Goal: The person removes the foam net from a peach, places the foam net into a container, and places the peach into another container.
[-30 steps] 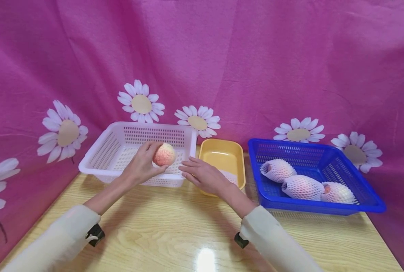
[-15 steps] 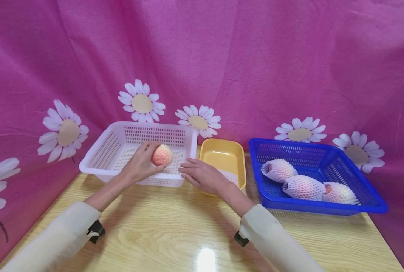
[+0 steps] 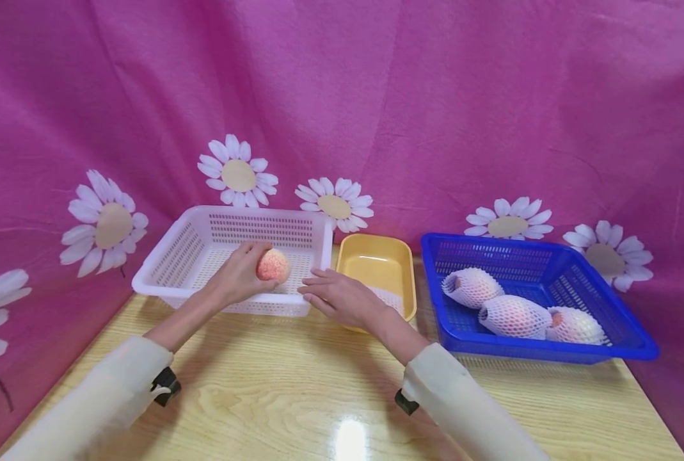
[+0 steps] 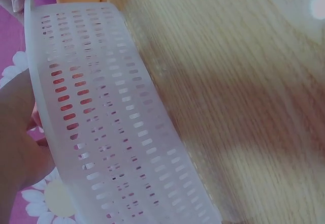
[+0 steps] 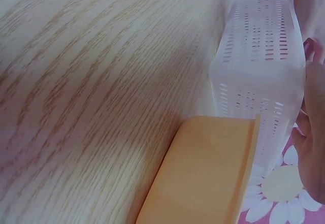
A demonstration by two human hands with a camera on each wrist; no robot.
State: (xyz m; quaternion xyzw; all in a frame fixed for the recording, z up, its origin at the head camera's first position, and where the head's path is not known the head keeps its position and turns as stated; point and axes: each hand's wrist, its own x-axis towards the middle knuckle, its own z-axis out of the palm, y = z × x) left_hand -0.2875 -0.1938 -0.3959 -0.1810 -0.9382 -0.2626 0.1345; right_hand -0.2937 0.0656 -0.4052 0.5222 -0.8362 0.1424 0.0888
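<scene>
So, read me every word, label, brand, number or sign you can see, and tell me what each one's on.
None: no readable text shows on the white basket, yellow tray, blue basket, peach or netted fruit. The pink cloth bears printed flowers, no writing.

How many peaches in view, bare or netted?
4: bare peach in left hand, within white basket; blue basket holds left netted peach, middle netted peach, right netted peach. Right hand partly covers yellow tray; more could hide there.

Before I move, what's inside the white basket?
A peach, held by the left hand; red shows through the slots of the white basket in the left wrist view. Part of its floor shows, but anything beneath hand and peach is covered.
</scene>
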